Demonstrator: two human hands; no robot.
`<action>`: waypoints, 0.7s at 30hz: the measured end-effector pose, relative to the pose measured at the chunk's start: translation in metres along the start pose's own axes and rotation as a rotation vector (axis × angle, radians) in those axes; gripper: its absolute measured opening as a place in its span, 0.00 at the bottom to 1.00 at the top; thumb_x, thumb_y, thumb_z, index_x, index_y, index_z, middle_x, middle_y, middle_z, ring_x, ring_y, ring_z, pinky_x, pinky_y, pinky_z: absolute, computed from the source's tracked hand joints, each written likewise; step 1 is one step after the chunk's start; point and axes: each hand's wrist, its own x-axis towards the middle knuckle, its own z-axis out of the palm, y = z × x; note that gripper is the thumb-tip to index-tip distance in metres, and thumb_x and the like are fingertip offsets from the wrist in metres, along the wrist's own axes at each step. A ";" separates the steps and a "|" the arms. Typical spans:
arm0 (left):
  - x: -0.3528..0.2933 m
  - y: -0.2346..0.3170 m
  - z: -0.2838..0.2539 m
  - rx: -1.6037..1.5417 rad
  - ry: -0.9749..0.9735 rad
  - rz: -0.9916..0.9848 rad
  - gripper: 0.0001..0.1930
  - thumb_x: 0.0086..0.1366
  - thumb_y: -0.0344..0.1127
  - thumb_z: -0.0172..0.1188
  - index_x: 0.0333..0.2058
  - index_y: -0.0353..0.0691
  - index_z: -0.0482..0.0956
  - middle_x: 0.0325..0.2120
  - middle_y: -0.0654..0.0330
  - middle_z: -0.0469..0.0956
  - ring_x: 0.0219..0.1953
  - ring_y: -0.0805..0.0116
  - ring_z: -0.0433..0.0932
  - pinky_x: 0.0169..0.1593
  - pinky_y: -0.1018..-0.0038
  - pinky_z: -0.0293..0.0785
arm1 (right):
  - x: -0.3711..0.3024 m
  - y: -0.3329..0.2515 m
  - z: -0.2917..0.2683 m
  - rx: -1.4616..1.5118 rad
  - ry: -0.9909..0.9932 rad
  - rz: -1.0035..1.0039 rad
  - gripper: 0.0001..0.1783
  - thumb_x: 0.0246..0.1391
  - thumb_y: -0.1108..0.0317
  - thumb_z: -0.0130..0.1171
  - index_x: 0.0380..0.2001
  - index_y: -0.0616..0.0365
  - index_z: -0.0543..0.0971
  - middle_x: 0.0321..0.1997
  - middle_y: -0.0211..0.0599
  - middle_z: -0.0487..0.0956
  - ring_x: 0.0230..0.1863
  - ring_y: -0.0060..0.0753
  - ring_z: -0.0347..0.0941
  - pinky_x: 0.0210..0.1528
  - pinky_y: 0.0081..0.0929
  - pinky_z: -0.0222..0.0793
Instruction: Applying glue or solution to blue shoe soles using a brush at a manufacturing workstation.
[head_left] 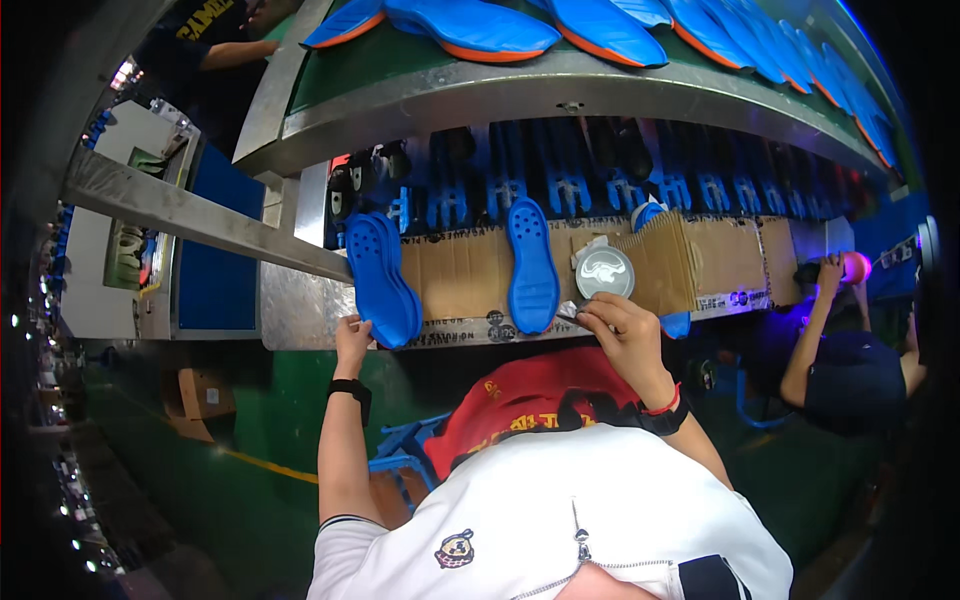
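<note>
2 hands forward: left [352, 338] touching blue soles [382, 285], right [627, 335] angled inward.

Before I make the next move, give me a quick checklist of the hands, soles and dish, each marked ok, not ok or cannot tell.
1. Left hand at the near end of the stacked blue soles: ok.
2. Single blue sole on the cardboard, apart from the stack: ok.
3. Round dish open, with white material visible inside: ok.
4. Space around the dish: not ok, in my judgement; a cardboard flap crowds its right side.
5. What the right hand pinches: cannot tell; its fingers are just below the dish, but the item is too small to identify.
</note>
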 end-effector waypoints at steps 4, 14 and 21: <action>-0.009 0.019 0.000 -0.147 0.016 -0.049 0.20 0.62 0.32 0.57 0.48 0.27 0.66 0.39 0.47 0.74 0.33 0.63 0.78 0.30 0.74 0.77 | -0.003 0.007 -0.002 -0.033 -0.011 0.026 0.06 0.44 0.72 0.65 0.28 0.62 0.81 0.33 0.37 0.80 0.28 0.41 0.78 0.29 0.27 0.72; -0.138 0.145 0.050 -0.782 -0.471 0.119 0.26 0.59 0.22 0.56 0.55 0.37 0.61 0.50 0.54 0.70 0.50 0.61 0.74 0.50 0.64 0.76 | 0.001 -0.008 -0.012 0.103 0.001 0.027 0.05 0.44 0.75 0.65 0.28 0.62 0.80 0.33 0.39 0.80 0.27 0.38 0.78 0.28 0.24 0.72; -0.187 0.203 0.108 -0.585 -0.151 0.558 0.23 0.55 0.20 0.62 0.49 0.32 0.66 0.42 0.56 0.75 0.42 0.73 0.75 0.43 0.78 0.74 | 0.021 -0.036 -0.009 0.168 0.016 -0.222 0.07 0.43 0.76 0.66 0.28 0.61 0.80 0.35 0.38 0.80 0.26 0.34 0.78 0.26 0.22 0.72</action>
